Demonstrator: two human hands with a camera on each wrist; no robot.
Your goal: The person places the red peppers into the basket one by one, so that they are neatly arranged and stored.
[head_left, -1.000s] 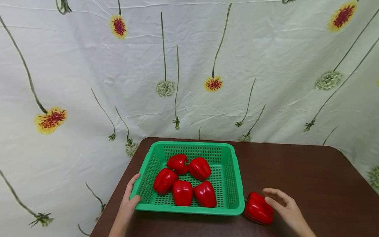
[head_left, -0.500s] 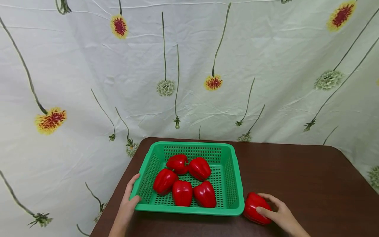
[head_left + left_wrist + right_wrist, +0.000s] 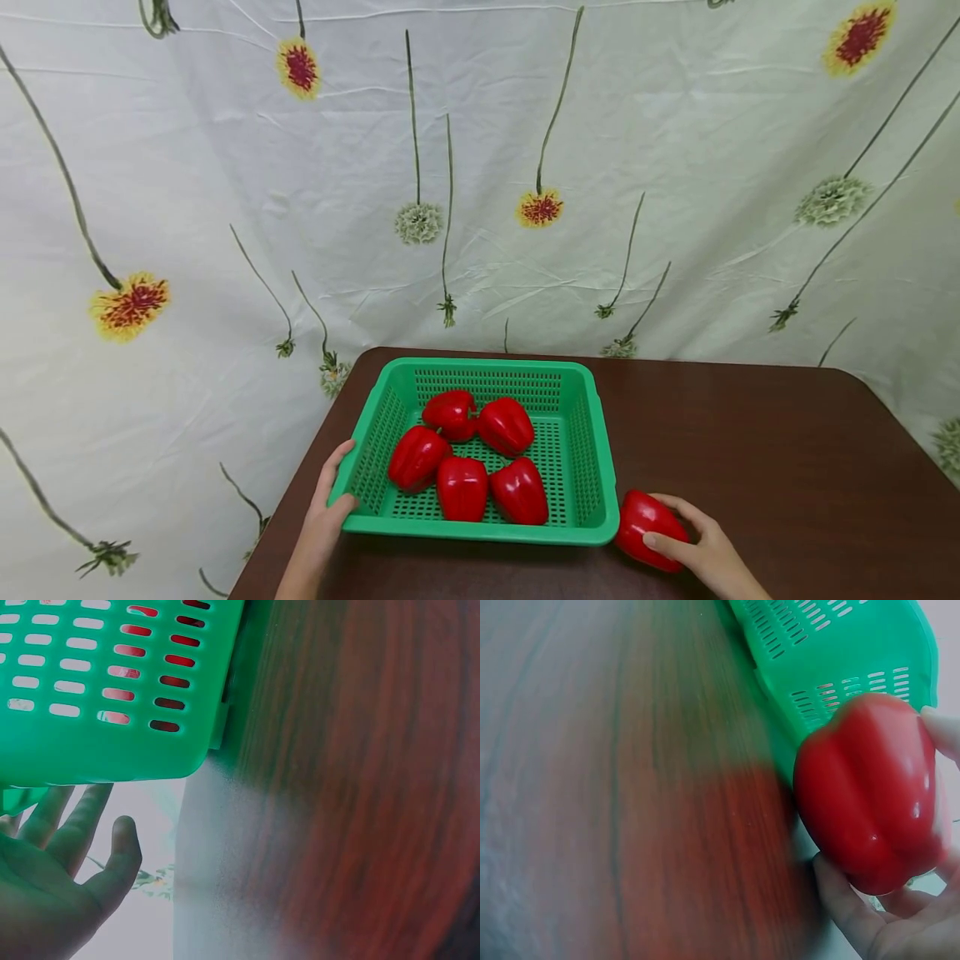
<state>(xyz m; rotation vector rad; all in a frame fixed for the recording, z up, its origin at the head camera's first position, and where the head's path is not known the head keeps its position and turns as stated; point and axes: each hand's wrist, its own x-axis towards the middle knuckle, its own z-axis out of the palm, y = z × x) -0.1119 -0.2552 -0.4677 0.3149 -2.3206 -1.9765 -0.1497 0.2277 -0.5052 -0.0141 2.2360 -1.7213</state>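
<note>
In the head view, my left hand (image 3: 324,512) holds the left rim of a green plastic basket (image 3: 480,535), with the thumb over the rim near its front corner. The left wrist view shows its fingers reaching to the rim beside the slotted wall (image 3: 97,750). My right hand (image 3: 705,546) grips a glossy red bell pepper (image 3: 647,525) just outside the basket's front right corner. In the right wrist view, thumb and fingers lie around the bell pepper (image 3: 866,795). Several similar red bell peppers (image 3: 462,490) lie inside the basket, mostly in its left and middle.
The basket stands on the left part of a dark brown wooden table (image 3: 750,442) with rounded corners. Behind the table hangs a pale cloth (image 3: 480,158) printed with flowers.
My right hand came leftward onto the loose bell pepper and closed around it; the pepper has tilted slightly. My left hand and the basket stay where they were.
</note>
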